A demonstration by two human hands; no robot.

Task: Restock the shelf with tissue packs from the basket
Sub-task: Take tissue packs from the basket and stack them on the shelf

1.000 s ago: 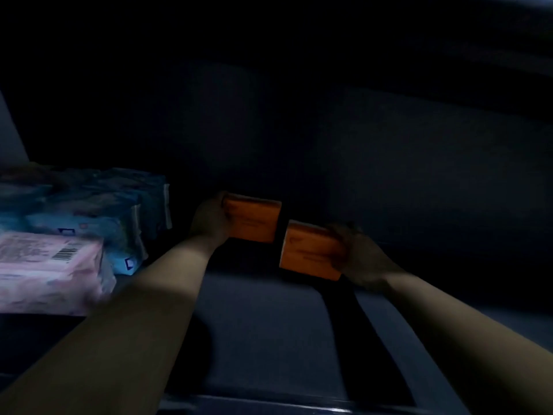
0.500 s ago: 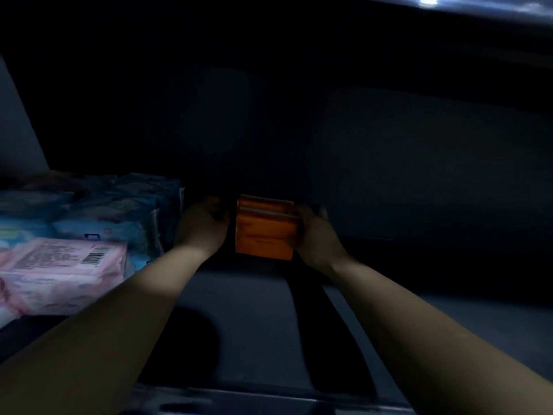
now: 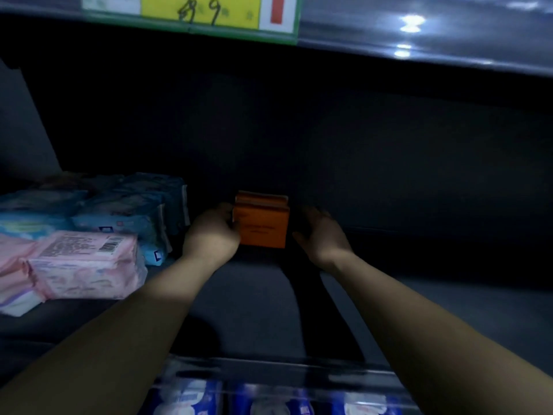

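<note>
Two orange tissue packs (image 3: 261,224) stand upright, one right behind the other, deep on the dark shelf (image 3: 257,298). My left hand (image 3: 213,233) rests against the front pack's left edge, its fingers curled onto it. My right hand (image 3: 319,232) hovers just right of the packs with a small gap, fingers apart and holding nothing. No basket is in view.
Blue packs (image 3: 134,211) are stacked left of the orange ones, with pink packs (image 3: 80,265) in front of them. A yellow price label (image 3: 200,10) hangs on the shelf above. Blue-and-white packs (image 3: 269,399) fill the shelf below the front rail (image 3: 299,369).
The right hand has let go of the orange packs and drawn slightly to the right. The left hand has closed on the front pack's left edge. The view has pulled back.
</note>
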